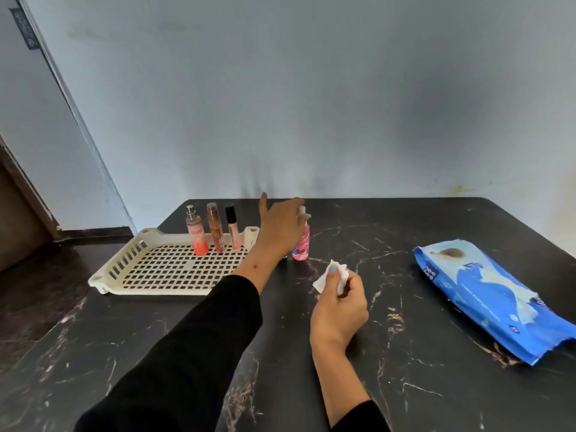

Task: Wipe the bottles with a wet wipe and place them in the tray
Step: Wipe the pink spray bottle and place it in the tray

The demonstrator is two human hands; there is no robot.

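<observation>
left hand (pixel 280 226) nearer, fingers loose, pink bottle (pixel 301 243) upright at its 3 o'clock. right hand (pixel 338 302) pinching wet wipe (pixel 327 277), bottle at 11.

Both arms wear long black sleeves of plain, matte cloth with no print or cuff trim. The left sleeve (pixel 199 347) ends partway along the forearm, leaving the wrist and left hand (pixel 282 227) bare. The right sleeve (pixel 358 417) ends well up the forearm, so more of that forearm shows below the right hand (pixel 338 307). The right thumbnail (pixel 333 269) carries light blue polish. No rings, watch or bracelets show on either hand.
</observation>
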